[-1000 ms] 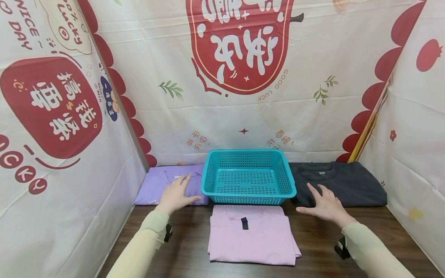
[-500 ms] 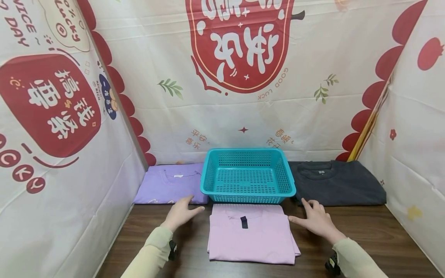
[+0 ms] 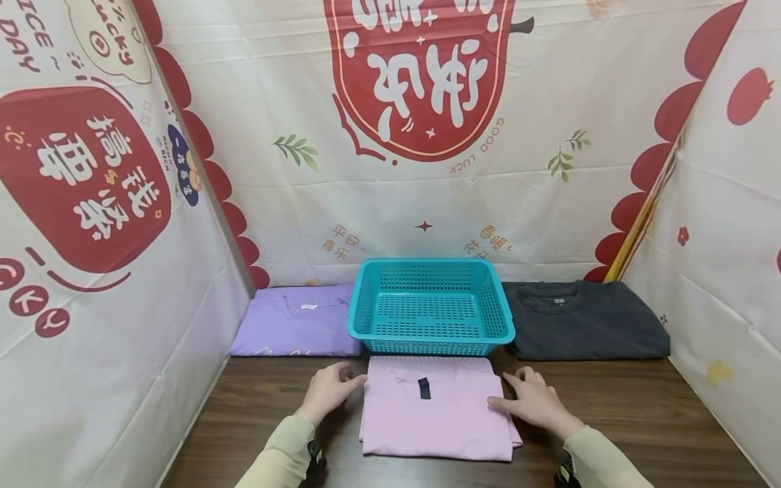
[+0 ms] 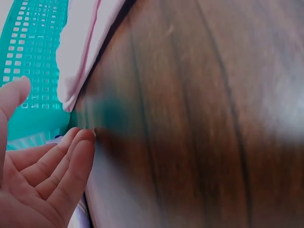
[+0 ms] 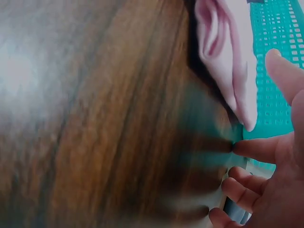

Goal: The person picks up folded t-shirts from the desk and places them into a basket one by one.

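A folded pink T-shirt (image 3: 439,420) with a black neck label lies flat on the table before the basket. My left hand (image 3: 329,392) is beside its left edge, thumb toward the cloth and fingers loosely bent. In the left wrist view a gap shows between those fingers (image 4: 78,161) and the pink cloth (image 4: 85,42). At the other edge is my right hand (image 3: 533,404), its thumb over the shirt's border in the head view. The right wrist view has its fingers (image 5: 259,149) spread low by the tabletop, near the shirt's side (image 5: 228,61). Neither hand grips anything.
A teal plastic basket (image 3: 432,347) with nothing in it stands behind the pink shirt. A folded purple T-shirt (image 3: 299,332) lies left of it, a folded dark grey T-shirt (image 3: 588,332) right. Printed cloth walls (image 3: 427,196) enclose the wooden table (image 3: 634,407) at the back and sides.
Both hands have come back toward the person and inward, from over the purple and dark grey shirts to the two sides of the pink shirt. The shirts and basket lie as before.
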Tool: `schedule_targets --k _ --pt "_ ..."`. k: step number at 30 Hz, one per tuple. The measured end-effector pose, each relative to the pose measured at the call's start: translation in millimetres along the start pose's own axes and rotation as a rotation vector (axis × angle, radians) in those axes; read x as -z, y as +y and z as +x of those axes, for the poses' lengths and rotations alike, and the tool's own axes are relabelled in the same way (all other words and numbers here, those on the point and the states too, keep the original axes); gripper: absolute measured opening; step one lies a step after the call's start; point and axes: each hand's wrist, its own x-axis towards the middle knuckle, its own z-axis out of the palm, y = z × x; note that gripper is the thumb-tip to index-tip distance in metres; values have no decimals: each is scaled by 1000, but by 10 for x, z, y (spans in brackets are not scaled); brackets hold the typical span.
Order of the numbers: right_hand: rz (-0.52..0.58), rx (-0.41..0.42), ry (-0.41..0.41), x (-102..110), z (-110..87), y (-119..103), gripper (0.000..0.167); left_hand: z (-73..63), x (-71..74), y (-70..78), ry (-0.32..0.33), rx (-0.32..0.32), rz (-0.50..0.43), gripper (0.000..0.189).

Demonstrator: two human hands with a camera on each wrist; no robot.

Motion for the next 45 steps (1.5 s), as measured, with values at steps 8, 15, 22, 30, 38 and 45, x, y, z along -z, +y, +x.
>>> schedule_targets --k 8,15,22,30,38,45 --pt "-9 33 17 -58 -23 -75 84 -72 -111 58 -94 76 -137 51" --pt "46 20 7 -74 -16 -130 80 -101 -185 161 -125 77 -164 39" --pt "149 25 28 -82 -4 -171 75 -70 -251 232 -125 81 -199 34" --pt "294 6 17 -127 54 -231 66 -65 -321 281 -185 135 -281 35" --pt "535 -64 -51 -64 46 -305 64 -91 -342 294 -211 156 -398 31" --pt "735 -213 -66 -90 52 -256 67 -85 -333 278 -253 127 -503 33"
